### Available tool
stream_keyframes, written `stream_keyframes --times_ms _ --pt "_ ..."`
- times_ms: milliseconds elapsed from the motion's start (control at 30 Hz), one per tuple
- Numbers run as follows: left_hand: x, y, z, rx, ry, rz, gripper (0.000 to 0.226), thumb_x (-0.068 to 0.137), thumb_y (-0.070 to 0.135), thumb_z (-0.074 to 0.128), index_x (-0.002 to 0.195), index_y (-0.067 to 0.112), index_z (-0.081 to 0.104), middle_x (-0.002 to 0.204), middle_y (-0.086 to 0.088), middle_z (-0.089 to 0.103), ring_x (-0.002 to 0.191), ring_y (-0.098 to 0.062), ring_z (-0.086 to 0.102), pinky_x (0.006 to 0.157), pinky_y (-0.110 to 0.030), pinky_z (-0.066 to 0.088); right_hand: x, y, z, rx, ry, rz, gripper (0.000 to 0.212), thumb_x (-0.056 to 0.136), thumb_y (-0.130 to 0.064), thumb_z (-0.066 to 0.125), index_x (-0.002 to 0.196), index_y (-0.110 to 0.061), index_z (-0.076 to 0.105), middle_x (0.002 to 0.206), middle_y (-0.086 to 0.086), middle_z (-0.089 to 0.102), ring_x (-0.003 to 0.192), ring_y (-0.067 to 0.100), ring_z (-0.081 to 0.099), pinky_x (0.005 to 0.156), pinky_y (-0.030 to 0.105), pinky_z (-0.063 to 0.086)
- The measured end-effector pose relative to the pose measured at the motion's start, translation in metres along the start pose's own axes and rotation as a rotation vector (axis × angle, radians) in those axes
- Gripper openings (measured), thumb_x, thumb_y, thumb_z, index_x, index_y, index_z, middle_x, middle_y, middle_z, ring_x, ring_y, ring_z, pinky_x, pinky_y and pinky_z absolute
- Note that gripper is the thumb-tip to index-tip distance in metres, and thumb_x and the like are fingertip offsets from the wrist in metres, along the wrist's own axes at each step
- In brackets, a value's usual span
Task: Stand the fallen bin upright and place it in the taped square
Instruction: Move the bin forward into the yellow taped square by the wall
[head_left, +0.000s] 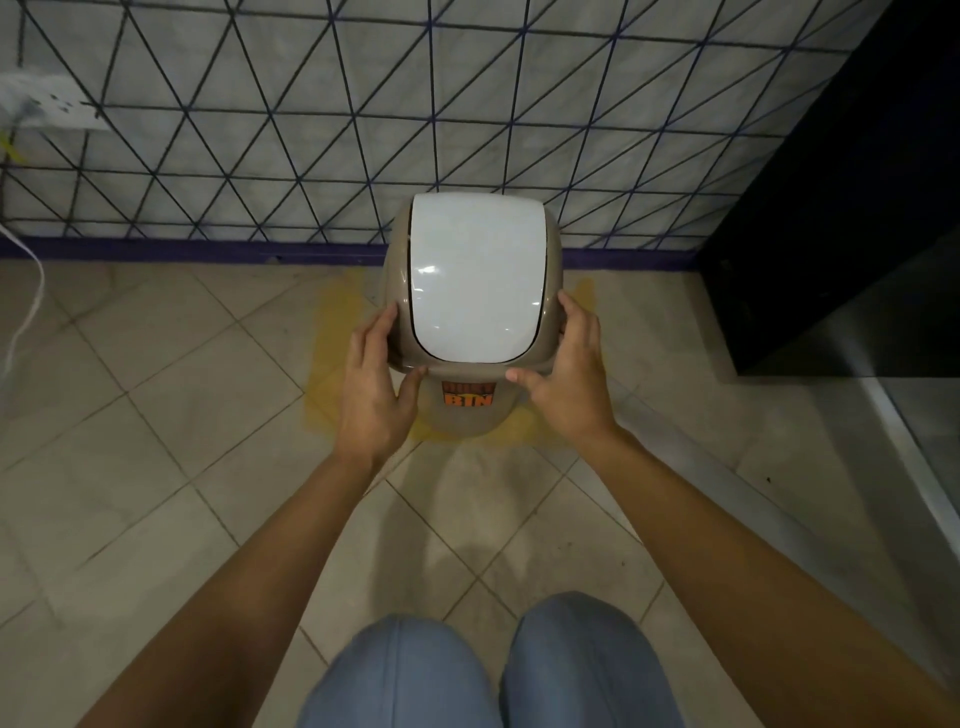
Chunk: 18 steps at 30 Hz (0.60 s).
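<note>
So, using the bin (470, 291) as the landmark and going left to right: way off to its left there's a white power strip (49, 101) on the wall with a white cable (28, 306) hanging to the floor. Closer in, the left hand (374, 387) has its fingers spread fairly wide along the left edge of the taupe lid housing, thumb pressed under the front lip. The bin itself is standing upright against the tiled wall (260, 130), white swing flap (475, 275) on top and an orange "BIN" sticker (467, 395) facing the person. It looks to be sitting inside the yellow taped square (324, 364), since faded tape shows to its left, front and right. The right hand (563, 376) mirrors the left one, fingers open and cupping the right edge of the lid. Further right is a dark cabinet (841, 182). What could go wrong, I reckon: both hands grip only the lid section, so a tug upward might pop it off the body. And a nudge while letting go could slide the base onto the tape line, since the floor tiles (182, 415) look smooth.
</note>
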<state>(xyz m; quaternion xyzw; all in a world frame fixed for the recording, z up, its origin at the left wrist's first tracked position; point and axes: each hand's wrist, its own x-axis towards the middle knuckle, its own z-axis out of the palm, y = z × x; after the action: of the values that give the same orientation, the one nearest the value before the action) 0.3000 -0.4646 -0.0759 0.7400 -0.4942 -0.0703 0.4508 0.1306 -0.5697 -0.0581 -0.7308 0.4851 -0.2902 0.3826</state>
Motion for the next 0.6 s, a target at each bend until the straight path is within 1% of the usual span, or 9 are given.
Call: stream_keyframes --times_ms 67,167,233,300,367,433,600 --pt "0.008 -0.002 0.002 0.004 -0.003 -0.013 0.065 0.083 0.006 0.065 0.141 0.006 0.034 0.134 -0.017 0.042 0.121 -0.026 0.045 0.097 0.0 0.024 0.011 -0.001 0.001 -0.002 -0.007 -0.004 0.1 0.063 -0.01 0.083 0.142 -0.017 0.022 0.143 0.005 0.029 0.134 0.02 0.033 0.11 0.042 0.036" --pt "0.023 -0.007 0.006 0.006 -0.003 -0.016 0.066 0.084 0.008 0.065 0.141 0.008 0.033 0.135 -0.016 0.042 0.12 -0.025 0.046 0.097 -0.002 0.025 0.028 0.0 0.003 -0.011 -0.002 -0.014 0.1 0.063 -0.011 0.083 0.142 -0.016 0.023 0.143 0.006 0.031 0.134 0.021 0.034 0.109 0.042 0.036" --pt "0.033 -0.009 0.009 -0.006 -0.004 -0.021 0.066 0.084 0.008 0.065 0.142 0.009 0.033 0.133 -0.015 0.043 0.117 -0.021 0.046 0.096 0.001 0.025 0.039 0.001 0.005 -0.012 -0.002 -0.012 0.1 0.062 -0.01 0.083 0.142 -0.016 0.023 0.143 0.006 0.031 0.134 0.021 0.034 0.109 0.042 0.036" --pt "0.043 -0.01 0.01 -0.025 -0.003 -0.027 0.065 0.084 0.008 0.065 0.141 0.009 0.034 0.128 -0.015 0.045 0.111 -0.014 0.044 0.093 0.003 0.025 0.051 0.0 0.007 -0.01 -0.007 -0.006 0.102 0.062 -0.01 0.083 0.143 -0.017 0.022 0.143 0.005 0.03 0.134 0.02 0.033 0.11 0.041 0.035" --pt "0.054 -0.013 0.012 -0.03 -0.014 -0.03 0.064 0.084 0.009 0.065 0.14 0.008 0.035 0.123 -0.015 0.047 0.106 -0.005 0.04 0.09 0.004 0.024 0.064 0.0 0.008 -0.006 -0.016 0.008 0.103 0.062 -0.011 0.084 0.143 -0.018 0.021 0.145 0.005 0.03 0.135 0.019 0.033 0.11 0.041 0.035" --pt "0.061 -0.015 0.013 -0.023 -0.027 -0.021 0.063 0.085 0.01 0.065 0.14 0.007 0.035 0.123 -0.014 0.048 0.105 -0.002 0.038 0.09 0.004 0.024 0.074 0.001 0.007 -0.002 -0.031 0.017 0.104 0.061 -0.011 0.084 0.143 -0.019 0.02 0.146 0.005 0.029 0.135 0.02 0.034 0.109 0.042 0.036" --pt "0.088 -0.026 0.022 -0.063 -0.034 -0.006 0.063 0.084 0.012 0.067 0.139 0.008 0.036 0.122 -0.011 0.049 0.108 -0.007 0.042 0.089 0.002 0.028 0.104 0.006 0.01 0.014 -0.032 0.014 0.104 0.062 -0.012 0.084 0.143 -0.02 0.021 0.147 0.005 0.03 0.134 0.02 0.035 0.108 0.044 0.038"
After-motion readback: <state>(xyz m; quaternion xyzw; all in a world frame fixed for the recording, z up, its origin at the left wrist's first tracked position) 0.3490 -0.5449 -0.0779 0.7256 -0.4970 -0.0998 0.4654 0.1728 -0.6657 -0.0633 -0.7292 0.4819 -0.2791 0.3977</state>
